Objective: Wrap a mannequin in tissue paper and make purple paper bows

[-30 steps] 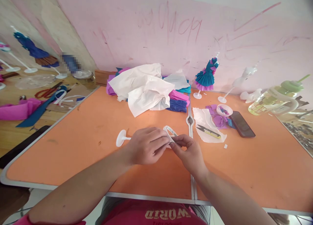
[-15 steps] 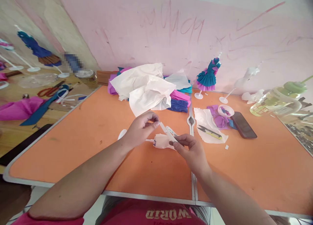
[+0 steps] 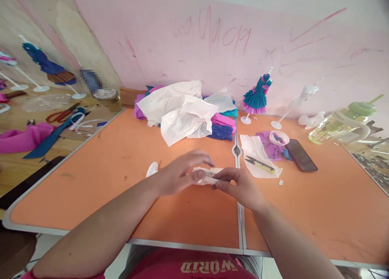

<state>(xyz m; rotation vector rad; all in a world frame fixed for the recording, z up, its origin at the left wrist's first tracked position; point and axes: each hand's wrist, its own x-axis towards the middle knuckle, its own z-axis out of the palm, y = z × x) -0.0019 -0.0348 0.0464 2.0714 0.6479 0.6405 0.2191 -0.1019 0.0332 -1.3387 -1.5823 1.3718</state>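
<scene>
Over the near middle of the orange table, my right hand (image 3: 238, 186) pinches one end of a narrow white strip (image 3: 209, 181); whether it is paper or tape I cannot tell. My left hand (image 3: 184, 175) is beside the strip's other end, thumb and fingers apart, slightly blurred. Under both hands lies a small dress-form figure on its side, mostly hidden. Its round white base (image 3: 152, 169) shows left of my left hand, and pale material with printed marks shows between the hands.
Crumpled white crepe paper (image 3: 182, 109) lies on coloured sheets at the back. To the right are thread snips (image 3: 259, 164), a small bowl (image 3: 279, 138), a phone (image 3: 301, 155), a green-lidded bottle (image 3: 340, 123) and a teal paper dress (image 3: 257, 92) on a stand.
My left hand has released its end of the white strip and spread its fingers. Both hands have come lower over the dress form, the strip staying in my right hand.
</scene>
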